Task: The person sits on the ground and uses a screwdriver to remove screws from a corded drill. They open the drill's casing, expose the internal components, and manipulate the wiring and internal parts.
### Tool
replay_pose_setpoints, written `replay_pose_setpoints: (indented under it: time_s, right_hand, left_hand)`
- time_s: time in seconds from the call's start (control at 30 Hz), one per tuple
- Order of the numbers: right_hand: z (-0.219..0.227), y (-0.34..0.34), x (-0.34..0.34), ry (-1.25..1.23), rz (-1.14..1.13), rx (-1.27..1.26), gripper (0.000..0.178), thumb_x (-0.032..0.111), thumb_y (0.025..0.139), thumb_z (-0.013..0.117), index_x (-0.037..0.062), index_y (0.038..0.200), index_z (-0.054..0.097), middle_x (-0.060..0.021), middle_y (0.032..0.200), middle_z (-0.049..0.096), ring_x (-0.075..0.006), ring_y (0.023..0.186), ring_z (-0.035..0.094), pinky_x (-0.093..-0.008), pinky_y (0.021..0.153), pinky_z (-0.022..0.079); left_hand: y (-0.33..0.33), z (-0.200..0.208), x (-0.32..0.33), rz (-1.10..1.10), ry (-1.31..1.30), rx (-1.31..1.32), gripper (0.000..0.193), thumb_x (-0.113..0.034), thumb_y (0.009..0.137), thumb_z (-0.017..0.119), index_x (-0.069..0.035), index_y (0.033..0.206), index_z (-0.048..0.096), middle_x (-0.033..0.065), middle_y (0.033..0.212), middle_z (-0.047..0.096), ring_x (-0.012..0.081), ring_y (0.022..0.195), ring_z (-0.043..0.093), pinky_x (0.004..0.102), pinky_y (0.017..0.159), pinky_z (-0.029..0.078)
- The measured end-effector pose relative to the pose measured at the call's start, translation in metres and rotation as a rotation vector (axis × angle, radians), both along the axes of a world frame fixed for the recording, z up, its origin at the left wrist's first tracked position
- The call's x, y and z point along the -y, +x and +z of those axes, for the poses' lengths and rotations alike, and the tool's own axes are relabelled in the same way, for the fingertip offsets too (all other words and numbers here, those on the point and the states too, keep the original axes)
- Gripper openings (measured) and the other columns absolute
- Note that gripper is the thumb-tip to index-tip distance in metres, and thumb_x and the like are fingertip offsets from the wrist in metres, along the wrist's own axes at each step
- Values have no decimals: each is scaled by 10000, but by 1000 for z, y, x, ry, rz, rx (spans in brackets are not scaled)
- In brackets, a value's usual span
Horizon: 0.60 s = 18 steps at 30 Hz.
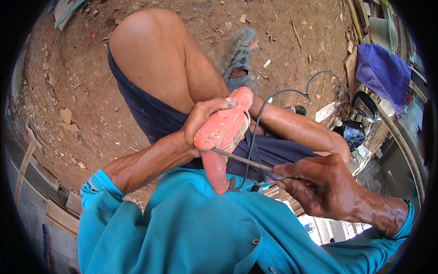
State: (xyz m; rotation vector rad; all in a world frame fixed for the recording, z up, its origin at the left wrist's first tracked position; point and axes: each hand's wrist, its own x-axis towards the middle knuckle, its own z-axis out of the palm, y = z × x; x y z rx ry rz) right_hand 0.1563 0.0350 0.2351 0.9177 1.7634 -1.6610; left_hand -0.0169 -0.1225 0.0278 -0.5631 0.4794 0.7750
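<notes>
Clasps the red drill (223, 125) in the left hand (198, 119), pinches a screwdriver (248, 161) in the right hand (324, 185), holds its tip at the drill's rear!

One wide head-worn fisheye view looks steeply down, from close above, on the orange-red power tool (224, 124).

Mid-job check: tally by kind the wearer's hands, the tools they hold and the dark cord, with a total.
Left hand and right hand: 2
Red power tool: 1
Thin-shafted hand tool: 1
Dark cord: 1
Total: 5
</notes>
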Motion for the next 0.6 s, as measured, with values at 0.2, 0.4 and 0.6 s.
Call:
replay_pose_setpoints:
  time_s: [0.2, 0.4, 0.6]
  right_hand:
    - [-1, 3, 1, 88, 91, -74, 331, -4, 850, 792, -19, 1177, 734, -151, 739, 695, -284, 603, 681, -383, 552, 498]
    - [0, 3, 3, 137, 145, -106, 336, -4, 847, 796, -10, 1177, 730, -136, 705, 661, -285, 572, 647, -393, 530, 469]
    - [1, 6, 3, 205, 239, -144, 365, -2, 832, 805, -13, 1187, 721, -115, 679, 620, -269, 575, 641, -393, 524, 470]
  left_hand:
    - [1, -5, 4, 3, -11, 16, 466, -375, 958, 575, 13, 1214, 614, 157, 978, 715, 279, 787, 737, 386, 711, 633]
    - [2, -3, 3, -15, -26, -24, 476, -391, 965, 580, 12, 1215, 614, 154, 974, 715, 271, 794, 735, 379, 724, 632]
    - [3, -5, 6, 10, -3, -10, 486, -401, 974, 580, 26, 1202, 617, 159, 974, 718, 268, 799, 733, 377, 742, 630]
